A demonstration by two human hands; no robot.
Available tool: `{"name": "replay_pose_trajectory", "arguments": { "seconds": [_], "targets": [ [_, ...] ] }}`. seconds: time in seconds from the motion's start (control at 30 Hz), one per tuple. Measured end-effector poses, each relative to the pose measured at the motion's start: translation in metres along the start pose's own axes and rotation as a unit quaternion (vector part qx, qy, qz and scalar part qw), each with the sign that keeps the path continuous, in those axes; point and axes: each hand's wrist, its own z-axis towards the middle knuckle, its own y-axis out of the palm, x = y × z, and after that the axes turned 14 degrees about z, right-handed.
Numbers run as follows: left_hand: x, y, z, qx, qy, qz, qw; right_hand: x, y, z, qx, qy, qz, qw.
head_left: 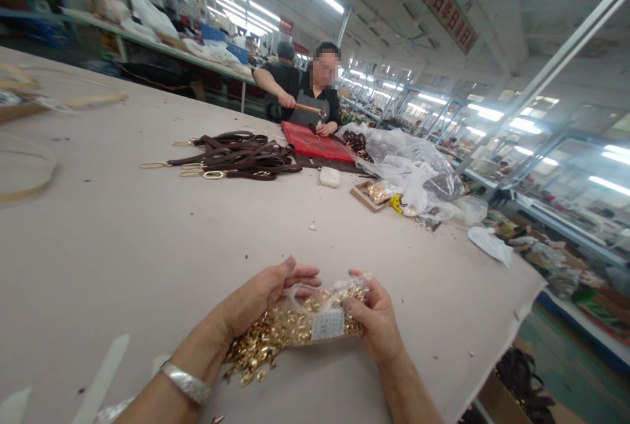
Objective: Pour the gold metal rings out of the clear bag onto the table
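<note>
Your left hand (263, 296) and right hand (377, 319) pinch the bag (327, 309) with closed fingers. Some gold bits (256, 348) already lie under your left fingers; more remain inside.

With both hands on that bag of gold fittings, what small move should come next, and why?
Probably tip the clear bag a little further with the right hand. Its open end faces the left hand, gold fittings already lie spilled on the table there, and more remain inside.
</note>
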Motion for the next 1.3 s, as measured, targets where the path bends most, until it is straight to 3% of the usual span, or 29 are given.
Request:
{"name": "replay_pose_trajectory", "arguments": {
  "seconds": [0.47, 0.8, 1.3],
  "targets": [
    [0.003, 0.0009, -0.0007, 0.012, -0.011, 0.013, 1.0, -0.008, 0.0026, -0.0019, 0.002, -0.007, 0.01, 1.0],
    [0.0064, 0.0023, -0.0014, 0.0, -0.004, 0.019, 1.0, -0.0058, 0.0055, 0.0051, 0.04, 0.001, 0.043, 0.998],
    [0.0033, 0.0004, -0.0001, 0.005, -0.007, 0.016, 1.0, -0.006, 0.0025, 0.0015, 0.019, -0.011, 0.018, 1.0]
  ]
}}
